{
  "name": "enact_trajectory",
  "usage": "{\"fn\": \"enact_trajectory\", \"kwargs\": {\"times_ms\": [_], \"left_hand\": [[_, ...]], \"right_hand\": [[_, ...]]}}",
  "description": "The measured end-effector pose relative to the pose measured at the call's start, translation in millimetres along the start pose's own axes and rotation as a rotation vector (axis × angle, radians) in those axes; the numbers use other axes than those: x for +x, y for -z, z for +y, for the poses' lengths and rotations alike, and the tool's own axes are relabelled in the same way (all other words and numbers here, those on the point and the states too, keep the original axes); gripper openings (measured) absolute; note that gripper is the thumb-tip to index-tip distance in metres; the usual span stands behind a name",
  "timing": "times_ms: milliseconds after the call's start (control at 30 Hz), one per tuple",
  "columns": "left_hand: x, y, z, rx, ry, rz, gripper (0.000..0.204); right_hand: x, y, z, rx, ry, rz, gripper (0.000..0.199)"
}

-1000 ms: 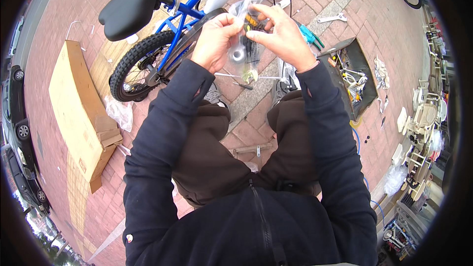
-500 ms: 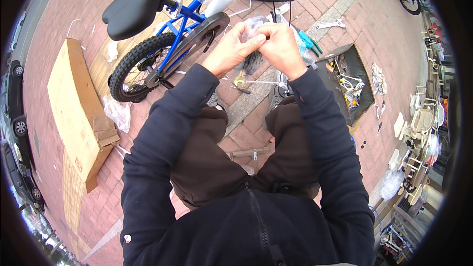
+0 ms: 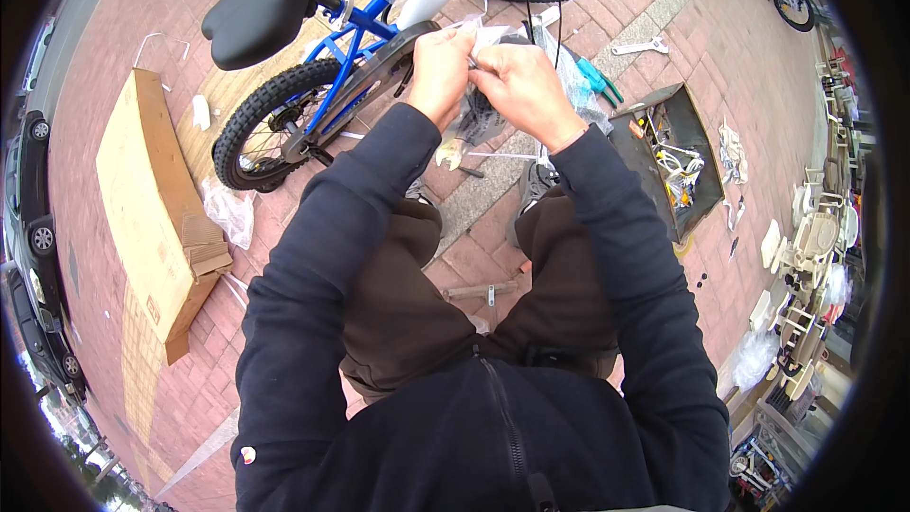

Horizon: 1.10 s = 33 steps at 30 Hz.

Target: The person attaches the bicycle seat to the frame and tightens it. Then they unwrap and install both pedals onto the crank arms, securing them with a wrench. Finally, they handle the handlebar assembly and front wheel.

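My left hand [image 3: 440,71] and my right hand [image 3: 519,85] are close together in front of me, both pinching a clear plastic bag [image 3: 482,112] with small dark parts inside. The bag hangs down between the hands. Just beyond them stands a small blue bicycle [image 3: 351,66] with a black saddle [image 3: 270,8] and a knobbly rear tyre [image 3: 248,123]. I am crouched over red brick paving, my knees under my arms.
A flat cardboard box [image 3: 142,218] lies on the left. An open toolbox [image 3: 673,166] with tools sits on the right, a wrench [image 3: 643,45] and green-handled pliers [image 3: 599,81] beyond it. A metal bar [image 3: 479,292] lies between my knees. Parked cars [image 3: 33,228] line the far left.
My hands moved left and came together on the plastic bag, then stayed bunched on it. The view tilted, so the bicycle sits slightly further right.
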<state>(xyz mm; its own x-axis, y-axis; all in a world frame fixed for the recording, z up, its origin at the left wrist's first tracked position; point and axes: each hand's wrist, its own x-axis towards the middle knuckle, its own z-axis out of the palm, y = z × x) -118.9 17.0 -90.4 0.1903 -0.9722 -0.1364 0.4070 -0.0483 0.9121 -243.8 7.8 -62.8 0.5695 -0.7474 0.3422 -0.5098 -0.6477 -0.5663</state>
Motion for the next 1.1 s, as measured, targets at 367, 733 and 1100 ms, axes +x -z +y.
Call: {"fn": "enact_trajectory", "kwargs": {"times_ms": [367, 733, 1100], "left_hand": [[64, 49, 42, -0.536, 0.289, 0.306, 0.024], [66, 45, -60, -0.280, 0.502, -0.155, 0.019], [65, 75, -196, -0.763, 0.709, -0.071, 0.036]], "right_hand": [[-42, 43, -10, 0.143, 0.260, -0.193, 0.014], [-68, -18, 162, 0.112, -0.602, -0.240, 0.021], [-73, -142, 182, 0.961, -0.915, -0.408, 0.070]]}}
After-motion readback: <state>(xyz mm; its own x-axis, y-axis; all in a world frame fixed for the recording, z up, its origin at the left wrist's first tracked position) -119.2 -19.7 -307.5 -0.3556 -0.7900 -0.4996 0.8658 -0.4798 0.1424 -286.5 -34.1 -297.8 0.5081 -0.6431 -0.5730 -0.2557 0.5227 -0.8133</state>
